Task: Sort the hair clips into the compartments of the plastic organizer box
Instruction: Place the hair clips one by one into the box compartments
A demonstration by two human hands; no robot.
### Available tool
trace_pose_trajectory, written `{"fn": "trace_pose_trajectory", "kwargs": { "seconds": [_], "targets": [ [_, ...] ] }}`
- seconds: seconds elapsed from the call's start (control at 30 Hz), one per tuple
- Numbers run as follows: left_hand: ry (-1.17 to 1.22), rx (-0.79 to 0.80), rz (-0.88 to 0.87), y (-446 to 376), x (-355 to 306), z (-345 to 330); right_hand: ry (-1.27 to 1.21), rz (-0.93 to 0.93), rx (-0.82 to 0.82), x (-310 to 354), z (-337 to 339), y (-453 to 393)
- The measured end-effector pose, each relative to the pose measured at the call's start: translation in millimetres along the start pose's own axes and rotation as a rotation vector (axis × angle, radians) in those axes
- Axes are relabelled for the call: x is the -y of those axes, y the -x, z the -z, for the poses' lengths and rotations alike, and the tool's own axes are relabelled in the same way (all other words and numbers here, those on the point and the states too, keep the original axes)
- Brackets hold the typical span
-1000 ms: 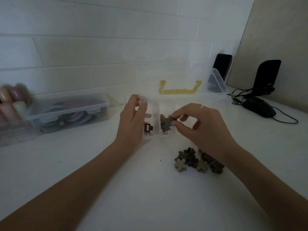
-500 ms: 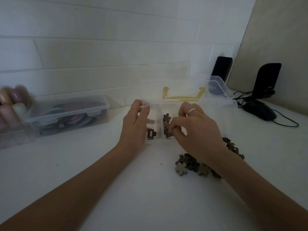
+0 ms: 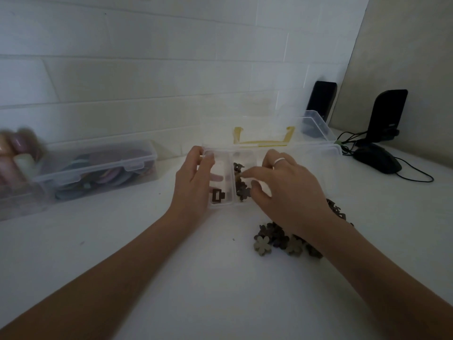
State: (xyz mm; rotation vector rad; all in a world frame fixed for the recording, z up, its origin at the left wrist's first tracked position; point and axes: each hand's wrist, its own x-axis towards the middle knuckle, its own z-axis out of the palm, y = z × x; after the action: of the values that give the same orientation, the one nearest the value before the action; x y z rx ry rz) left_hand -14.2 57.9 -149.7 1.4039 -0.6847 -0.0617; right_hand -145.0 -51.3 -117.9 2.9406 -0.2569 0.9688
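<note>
The clear plastic organizer box sits on the white table near the tiled wall, its transparent lid raised upright with a yellow handle showing through it.

The left hand grips the box's left wall — thumb on the outer side, fingers curled over the rim into the leftmost compartment. A single dark rectangular claw clip lies at the near end of that compartment.

The right hand hovers over the next compartment, where several brown flower clips are collected. Its fingers are loosely bent and slightly spread; whether the fingertips pinch a clip cannot be told.

A loose pile of unsorted flower clips — brown and beige — lies on the table just in front of the box, partly hidden under the right wrist.

A closed storage box stands to the left; a black mouse rests at the right.
</note>
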Motion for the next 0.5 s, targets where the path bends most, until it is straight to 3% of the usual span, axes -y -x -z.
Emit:
{"fn": "trace_pose_trajectory", "kwargs": {
  "seconds": [0.2, 0.37, 0.5],
  "targets": [
    [-0.004, -0.042, 0.054, -5.4, 2.5, 4.7, -0.240, -0.070, -0.105, -14.0, 22.8, 2.5],
    [-0.039, -0.095, 0.076, -9.8, 5.1, 11.5, -0.273, 0.011, 0.276, -27.8, 34.6, 3.8],
    [-0.040, -0.139, 0.100, -13.6, 6.1, 15.6, -0.387, -0.021, 0.470, -35.8, 30.5, 6.1]
  ]
}}
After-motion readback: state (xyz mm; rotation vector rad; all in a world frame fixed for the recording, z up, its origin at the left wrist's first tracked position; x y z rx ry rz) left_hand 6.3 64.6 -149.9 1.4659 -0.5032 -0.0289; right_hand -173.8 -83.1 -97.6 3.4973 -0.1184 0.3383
